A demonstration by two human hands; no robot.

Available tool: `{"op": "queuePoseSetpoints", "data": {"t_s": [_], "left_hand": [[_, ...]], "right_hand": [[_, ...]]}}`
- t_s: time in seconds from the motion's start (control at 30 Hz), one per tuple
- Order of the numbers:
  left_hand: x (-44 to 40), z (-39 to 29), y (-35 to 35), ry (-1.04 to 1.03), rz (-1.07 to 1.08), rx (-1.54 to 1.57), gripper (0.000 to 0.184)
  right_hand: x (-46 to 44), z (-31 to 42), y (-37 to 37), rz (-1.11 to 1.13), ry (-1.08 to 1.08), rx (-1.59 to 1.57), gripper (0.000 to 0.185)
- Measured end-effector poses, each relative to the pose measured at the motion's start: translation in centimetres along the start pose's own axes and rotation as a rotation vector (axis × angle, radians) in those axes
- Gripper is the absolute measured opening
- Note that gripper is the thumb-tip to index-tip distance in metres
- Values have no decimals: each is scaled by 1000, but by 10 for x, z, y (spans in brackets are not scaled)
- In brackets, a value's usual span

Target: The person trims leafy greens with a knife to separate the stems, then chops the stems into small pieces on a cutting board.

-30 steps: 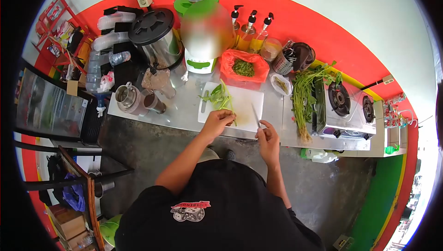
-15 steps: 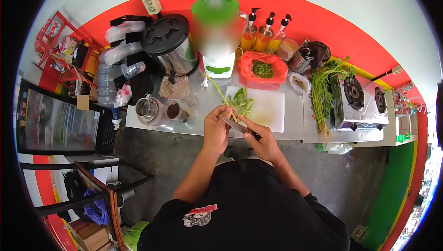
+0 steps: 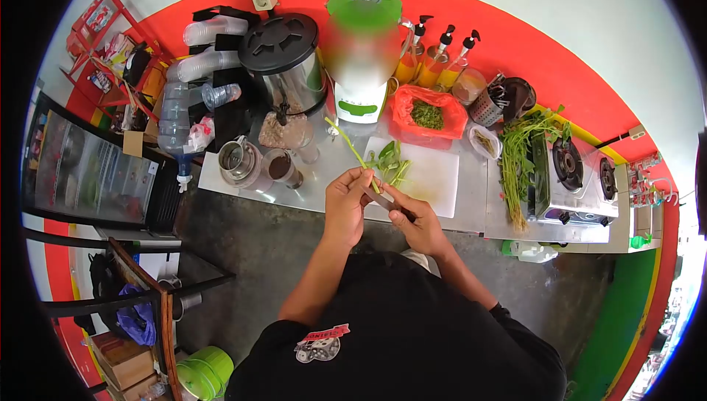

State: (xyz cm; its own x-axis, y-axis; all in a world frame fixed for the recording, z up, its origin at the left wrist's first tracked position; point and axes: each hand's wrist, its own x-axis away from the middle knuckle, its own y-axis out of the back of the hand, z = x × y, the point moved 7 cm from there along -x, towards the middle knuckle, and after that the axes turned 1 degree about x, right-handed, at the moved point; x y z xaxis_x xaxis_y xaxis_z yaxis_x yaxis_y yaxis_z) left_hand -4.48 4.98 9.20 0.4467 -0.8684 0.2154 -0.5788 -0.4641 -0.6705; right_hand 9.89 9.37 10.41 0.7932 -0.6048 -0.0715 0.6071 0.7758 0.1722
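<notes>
My left hand [image 3: 346, 202] is closed around a long green vegetable stem [image 3: 345, 134], whose upper end sticks out past the fingers to the upper left. In my right hand [image 3: 418, 223] is a small knife [image 3: 380, 200], its blade lying against or close beside the stem near the left fingers. Both hands are close together in front of the counter edge. Behind them, cut green leaves and stem pieces [image 3: 390, 162] lie on the left part of a white cutting board [image 3: 439, 184].
An orange-red plastic bag [image 3: 401, 117] holds chopped greens behind the board. A green-lidded blender [image 3: 361, 99] and a steel drum with black lid [image 3: 280, 44] stand at the back. Long leafy stems [image 3: 513, 173] lie beside the gas stove [image 3: 582, 187]. Glass jars [image 3: 283, 169] stand left.
The camera view has shifted slightly, so the counter items appear a little displaced. Both hands keep their hold on the stem and knife, with the blade's angle slightly changed.
</notes>
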Motion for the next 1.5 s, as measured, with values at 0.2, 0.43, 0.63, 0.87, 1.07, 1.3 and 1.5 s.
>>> {"op": "queuePoseSetpoints", "data": {"t_s": [0.2, 0.43, 0.63, 0.87, 1.07, 1.3, 1.5], "left_hand": [[4, 5, 4, -14, -15, -65, 20], [7, -5, -7, -153, 9, -186, 15], [7, 1, -16, -198, 17, -146, 14], [8, 15, -15, -96, 64, -145, 9], [8, 22, -6, 34, 87, -131, 11], [6, 7, 0, 39, 22, -52, 13], [7, 15, 5, 124, 80, -87, 17]], "right_hand": [[3, -3, -7, -41, 80, 10, 51], [10, 2, -9, -94, 4, -58, 47], [12, 10, -1, -151, 49, 44, 48], [7, 12, 1, -219, 204, 67, 49], [4, 1, 0, -144, 73, -139, 47], [11, -7, -8, -100, 51, -205, 48], [20, -10, -12, -60, 2, -217, 53]]}}
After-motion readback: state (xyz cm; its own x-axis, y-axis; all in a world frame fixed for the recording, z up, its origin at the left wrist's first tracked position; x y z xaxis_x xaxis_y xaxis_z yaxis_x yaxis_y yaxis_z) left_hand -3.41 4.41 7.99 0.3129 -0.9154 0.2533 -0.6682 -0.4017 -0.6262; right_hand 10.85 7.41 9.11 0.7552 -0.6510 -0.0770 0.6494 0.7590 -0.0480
